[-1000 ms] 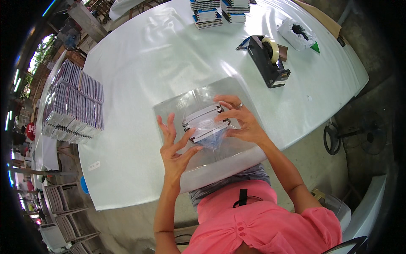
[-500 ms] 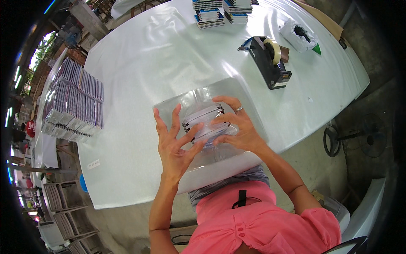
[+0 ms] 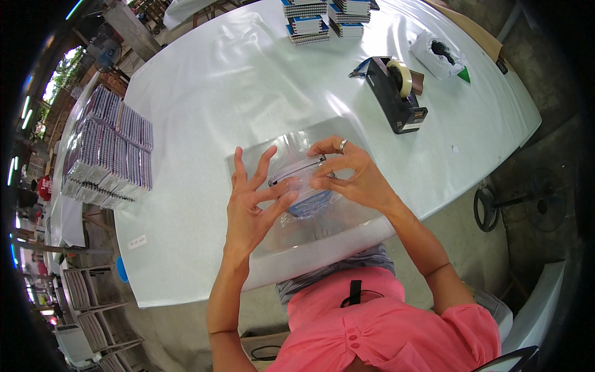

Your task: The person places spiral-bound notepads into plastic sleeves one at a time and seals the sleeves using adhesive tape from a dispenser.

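A small stack of spiral notebooks (image 3: 310, 204), with clear plastic around it and a bluish side showing, stands between my two hands near the table's front edge. My left hand (image 3: 248, 204) grips its left side with thumb and forefinger, the other fingers raised. On the right, my right hand (image 3: 353, 177) has its fingertips closed on the plastic at the stack's upper right; it wears a ring. Underneath lie flat clear plastic sheets or bags (image 3: 347, 223). Glare and my fingers hide part of the stack.
A black tape dispenser (image 3: 396, 99) stands to the right, beyond it a white plastic bag (image 3: 434, 56). Piles of small notebooks (image 3: 308, 28) sit at the far edge. A tall block of spiral notebooks (image 3: 114, 149) stands left on the white-covered table (image 3: 186, 124).
Both hands have tilted the notebook stack, so its bluish side now shows. My right fingers have drawn closer together, and my left hand has shifted slightly.
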`<state>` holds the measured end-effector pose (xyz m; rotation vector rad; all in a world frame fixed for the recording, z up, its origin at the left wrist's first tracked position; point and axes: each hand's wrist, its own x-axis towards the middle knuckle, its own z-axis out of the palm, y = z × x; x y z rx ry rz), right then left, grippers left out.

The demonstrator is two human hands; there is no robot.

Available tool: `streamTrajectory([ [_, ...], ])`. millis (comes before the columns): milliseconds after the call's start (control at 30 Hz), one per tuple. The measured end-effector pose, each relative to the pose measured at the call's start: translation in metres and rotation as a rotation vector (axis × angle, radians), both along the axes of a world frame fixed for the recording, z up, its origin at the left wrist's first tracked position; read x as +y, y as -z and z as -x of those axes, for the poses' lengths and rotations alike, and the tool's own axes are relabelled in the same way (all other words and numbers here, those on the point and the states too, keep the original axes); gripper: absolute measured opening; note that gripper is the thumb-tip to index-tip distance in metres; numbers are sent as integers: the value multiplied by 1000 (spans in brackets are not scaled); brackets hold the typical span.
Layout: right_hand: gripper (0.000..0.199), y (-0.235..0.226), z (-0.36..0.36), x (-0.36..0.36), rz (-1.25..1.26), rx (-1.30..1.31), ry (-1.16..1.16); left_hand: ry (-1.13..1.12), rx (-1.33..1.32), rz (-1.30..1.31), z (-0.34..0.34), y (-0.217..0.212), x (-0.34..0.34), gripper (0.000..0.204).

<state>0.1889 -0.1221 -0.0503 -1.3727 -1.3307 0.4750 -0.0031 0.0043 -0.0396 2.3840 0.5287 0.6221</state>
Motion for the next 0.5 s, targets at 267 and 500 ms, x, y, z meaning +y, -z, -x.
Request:
streamTrajectory([
  [267,15,1,-5,9,29,-112,55,-38,-172,167,-11,7,0,46],
  [500,25,-4,-12,18,109,130,32,-32,-335,908,-27,7,7,69],
])
